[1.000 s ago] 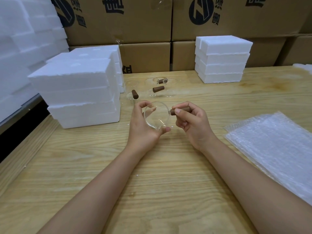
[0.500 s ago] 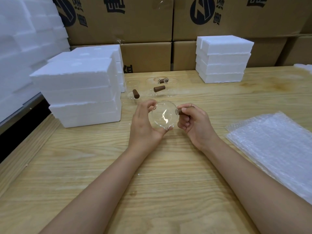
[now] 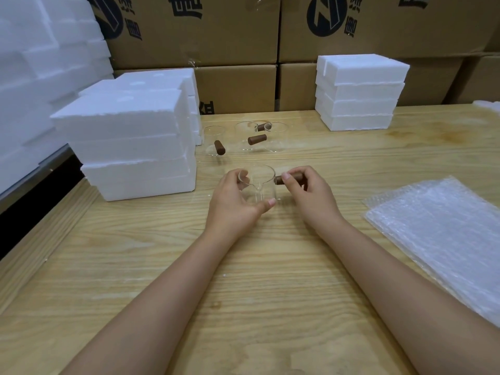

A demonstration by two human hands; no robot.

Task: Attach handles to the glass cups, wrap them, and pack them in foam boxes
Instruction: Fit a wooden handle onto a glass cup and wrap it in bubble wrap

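Observation:
A clear glass cup (image 3: 259,185) with a pouring lip is held upright just above the wooden table (image 3: 243,280). My left hand (image 3: 234,204) grips its left wall, thumb under the base. A brown wooden handle (image 3: 284,178) sticks out of the cup's right side, and my right hand (image 3: 308,196) pinches it. Farther back stand three more glass cups with brown handles (image 3: 219,148) (image 3: 257,139) (image 3: 263,126). A pile of bubble wrap sheets (image 3: 443,239) lies at the right.
White foam boxes are stacked at the left (image 3: 130,142) and at the back right (image 3: 359,93). More foam (image 3: 32,77) rises along the left wall. Cardboard cartons (image 3: 238,36) line the back of the table.
The cup has been turned from lying on its side, mouth toward me, to upright with the lip facing me. My right hand stayed on the handle throughout.

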